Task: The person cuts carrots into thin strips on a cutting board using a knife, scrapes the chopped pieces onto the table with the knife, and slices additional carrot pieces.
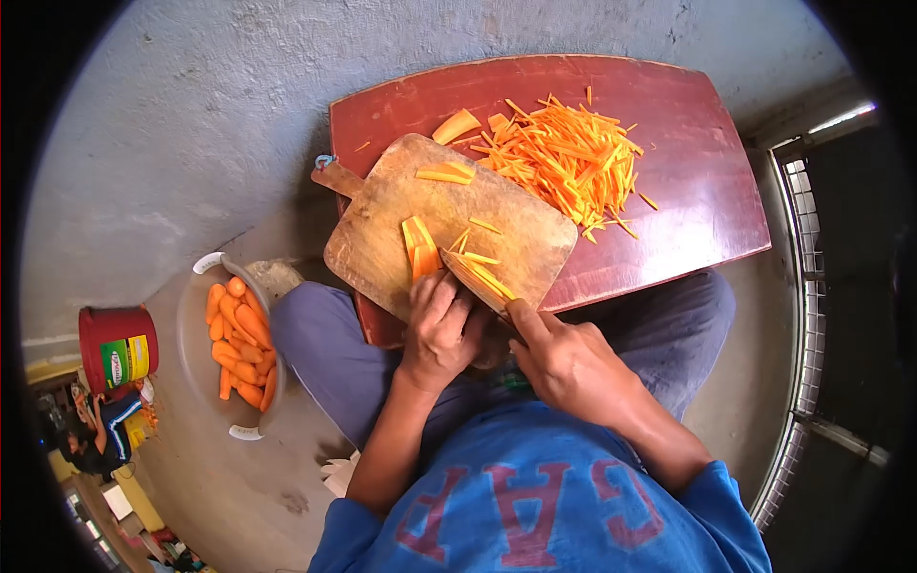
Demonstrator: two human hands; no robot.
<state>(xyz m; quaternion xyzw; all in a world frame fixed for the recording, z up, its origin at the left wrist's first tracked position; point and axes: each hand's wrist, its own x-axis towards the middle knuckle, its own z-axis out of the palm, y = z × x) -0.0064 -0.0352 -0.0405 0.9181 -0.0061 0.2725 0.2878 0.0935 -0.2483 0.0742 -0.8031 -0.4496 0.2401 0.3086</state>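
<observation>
As the counter (683, 115) spreads red and glossy in front of me, my legs (325, 334) fold in close, the left knee standing in the way of the tub (187, 334), where carrots lie heaped. A red bucket (117, 329) sits further off by the wall. Now to the board (382, 205), lying aslant over the counter's edge, and past its far right side comes the pile (568, 158) of cut shreds, crowding that flank. Down at the near edge, my right grip (573, 368) is clenched on the knife (470, 279), its handle buried in my fingers, the blade slanting up and left. And here's my left grip (437, 329), curled against the carrot (420, 250), fingertips partly tucked away; whether they truly pinch it, I cannot tell. That carrot rests on the board, left of the blade, in flat slabs: light, I'd judge, firm, likelier to snap than bend, slick on its cut faces. Best hold is across the long sides, fingertips folded back, because the steel is right beside them! Smallest of all, the strips (489, 279) lie along the blade, thin and whippy, easiest gathered as a bunch.
</observation>
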